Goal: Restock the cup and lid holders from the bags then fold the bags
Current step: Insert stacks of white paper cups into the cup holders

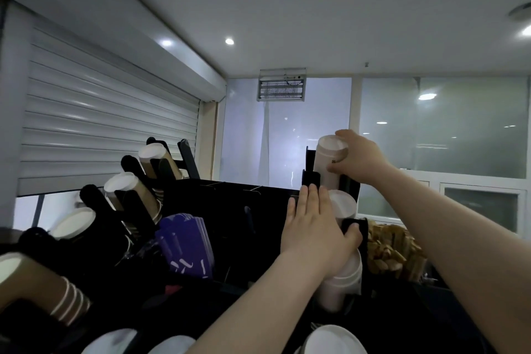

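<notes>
A black cup and lid holder [258,210] fills the lower part of the head view. My right hand [359,159] grips the top of a white cup stack [327,164] standing in the holder's upper right slot. My left hand [311,227] lies flat with straight fingers against the holder's right side, its thumb over a black bracket beside a second white cup stack [343,207]. Another white stack [344,282] sits below my left wrist. Brown paper cup stacks [135,192] tilt in the slots on the left. No bags show.
Purple sleeves [186,244] sit in the holder's middle compartment. Brown stirrer or sugar packets [393,250] lie to the right. White lids [333,339] show at the bottom edge. A rolled shutter [109,129] is at the left, frosted windows behind.
</notes>
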Action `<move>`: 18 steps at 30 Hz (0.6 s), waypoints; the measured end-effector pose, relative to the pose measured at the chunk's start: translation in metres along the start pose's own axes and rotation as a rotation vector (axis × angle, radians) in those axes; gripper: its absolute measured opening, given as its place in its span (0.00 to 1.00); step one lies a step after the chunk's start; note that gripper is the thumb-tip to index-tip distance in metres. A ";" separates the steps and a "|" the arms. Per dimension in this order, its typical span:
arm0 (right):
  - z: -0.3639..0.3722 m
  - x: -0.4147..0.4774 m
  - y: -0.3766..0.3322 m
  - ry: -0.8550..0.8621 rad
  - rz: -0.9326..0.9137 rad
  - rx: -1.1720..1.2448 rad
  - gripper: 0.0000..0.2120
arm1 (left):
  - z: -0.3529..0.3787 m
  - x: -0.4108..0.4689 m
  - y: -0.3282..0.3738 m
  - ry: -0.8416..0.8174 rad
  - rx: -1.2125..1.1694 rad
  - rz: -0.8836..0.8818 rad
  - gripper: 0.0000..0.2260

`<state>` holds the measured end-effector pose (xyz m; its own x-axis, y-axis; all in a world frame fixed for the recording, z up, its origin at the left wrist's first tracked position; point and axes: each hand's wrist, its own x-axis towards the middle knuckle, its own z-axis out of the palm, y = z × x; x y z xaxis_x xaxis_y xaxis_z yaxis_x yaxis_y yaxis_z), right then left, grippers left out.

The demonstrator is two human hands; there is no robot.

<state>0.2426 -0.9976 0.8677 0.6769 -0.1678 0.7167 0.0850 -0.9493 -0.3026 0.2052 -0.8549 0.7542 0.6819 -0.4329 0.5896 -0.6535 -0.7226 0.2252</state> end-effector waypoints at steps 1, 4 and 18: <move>0.000 0.000 0.000 0.025 -0.015 -0.040 0.39 | 0.000 0.000 0.000 0.004 -0.005 0.004 0.37; 0.004 -0.002 0.002 -0.008 -0.012 -0.102 0.38 | -0.001 0.000 -0.001 0.004 -0.016 0.004 0.37; 0.010 -0.022 0.013 -0.068 -0.183 -0.212 0.16 | 0.000 0.001 -0.002 -0.022 -0.031 0.011 0.37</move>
<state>0.2362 -1.0041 0.8417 0.7121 0.0227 0.7017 0.0600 -0.9978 -0.0287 0.2069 -0.8542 0.7545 0.6810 -0.4527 0.5755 -0.6710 -0.7005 0.2429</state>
